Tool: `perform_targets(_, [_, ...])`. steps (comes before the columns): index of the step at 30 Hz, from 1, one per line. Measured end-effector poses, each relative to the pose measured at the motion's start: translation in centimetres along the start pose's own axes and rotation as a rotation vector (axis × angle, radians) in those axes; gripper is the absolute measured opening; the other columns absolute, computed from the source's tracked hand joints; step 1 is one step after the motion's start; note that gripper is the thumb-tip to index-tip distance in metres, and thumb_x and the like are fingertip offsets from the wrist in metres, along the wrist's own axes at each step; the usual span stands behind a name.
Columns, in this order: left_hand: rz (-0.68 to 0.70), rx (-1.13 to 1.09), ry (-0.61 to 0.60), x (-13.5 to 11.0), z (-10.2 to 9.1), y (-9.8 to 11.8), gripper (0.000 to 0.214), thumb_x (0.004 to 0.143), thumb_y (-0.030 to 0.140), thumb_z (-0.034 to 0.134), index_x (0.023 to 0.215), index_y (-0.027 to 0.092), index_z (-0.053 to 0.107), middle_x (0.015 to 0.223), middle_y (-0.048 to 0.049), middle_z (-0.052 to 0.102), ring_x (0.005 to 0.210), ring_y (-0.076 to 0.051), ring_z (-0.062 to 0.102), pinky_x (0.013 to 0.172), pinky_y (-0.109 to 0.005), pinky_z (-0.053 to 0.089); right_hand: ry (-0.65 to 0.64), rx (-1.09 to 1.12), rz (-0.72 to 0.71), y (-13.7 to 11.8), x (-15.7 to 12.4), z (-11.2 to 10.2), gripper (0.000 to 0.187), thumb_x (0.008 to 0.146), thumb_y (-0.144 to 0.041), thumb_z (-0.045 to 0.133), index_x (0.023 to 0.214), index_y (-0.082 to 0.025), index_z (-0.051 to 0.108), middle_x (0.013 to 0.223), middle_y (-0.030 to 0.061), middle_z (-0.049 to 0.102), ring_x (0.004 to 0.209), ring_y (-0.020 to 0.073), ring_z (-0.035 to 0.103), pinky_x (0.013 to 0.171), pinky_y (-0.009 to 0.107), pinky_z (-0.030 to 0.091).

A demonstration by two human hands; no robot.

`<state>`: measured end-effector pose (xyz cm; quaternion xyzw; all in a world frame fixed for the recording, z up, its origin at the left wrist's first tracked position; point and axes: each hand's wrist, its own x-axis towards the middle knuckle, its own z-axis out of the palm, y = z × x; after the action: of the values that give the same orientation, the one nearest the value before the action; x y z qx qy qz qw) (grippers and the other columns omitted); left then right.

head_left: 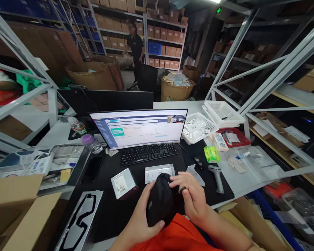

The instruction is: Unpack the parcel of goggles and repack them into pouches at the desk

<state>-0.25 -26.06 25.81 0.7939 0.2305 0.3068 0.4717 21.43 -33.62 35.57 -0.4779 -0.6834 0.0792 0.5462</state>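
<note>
Both my hands hold a small black fabric pouch [161, 202] low in front of me, over the black desk mat [112, 209]. My left hand [138, 218] cups it from below and the left, thumb on its lower edge. My right hand [191, 195] grips its right side, fingers over the top. Just beyond the pouch lies a white labelled packet [159, 171], and another white labelled packet [122, 183] lies to the left.
A keyboard [148, 153] and a lit monitor [138, 127] stand behind. A grey barcode scanner [216, 176], a mouse [199, 162] and a green packet [211, 153] lie at the right. White baskets [223, 113] stand at the back right. A person [134, 45] stands by far shelves.
</note>
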Motion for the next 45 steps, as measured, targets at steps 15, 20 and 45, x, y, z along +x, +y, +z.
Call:
perform_targets(15, [-0.086,0.238,-0.111,-0.6,0.2,-0.5,0.099,0.074,0.019,0.069,0.156,0.028,0.014,0.155,-0.0199,0.033,0.144,-0.043,0.038,0.117,-0.065,0.036,-0.148,0.003,0.414,1.9,-1.8,1.0,0.034,0.105,-0.029,0.041,0.079,-0.022,0.062,0.093,0.008,0.068,0.108,0.0227,0.062,0.088,0.037,0.052])
perform_targets(20, [-0.12,0.17,-0.193,0.3,0.7,0.2,0.106,0.073,0.02,0.07,0.159,0.03,0.008,0.161,-0.0185,0.028,0.15,-0.042,0.03,0.122,-0.066,0.029,0.167,-0.013,0.464,3.1,-1.6,1.0,0.039,0.103,-0.04,0.047,0.077,-0.023,0.07,0.094,0.0087,0.066,0.104,0.0251,0.058,0.09,0.04,0.047])
perform_targets(45, [-0.301,-0.436,-0.386,4.4,2.2,1.9,0.113,0.071,0.077,0.073,0.157,0.019,0.029,0.159,-0.0192,0.039,0.149,-0.041,0.033,0.124,-0.057,0.028,0.224,0.131,0.346,4.2,1.7,-2.5,0.045,0.102,-0.05,0.047,0.07,-0.022,0.063,0.072,0.0052,0.052,0.102,0.0245,0.054,0.084,0.036,0.047])
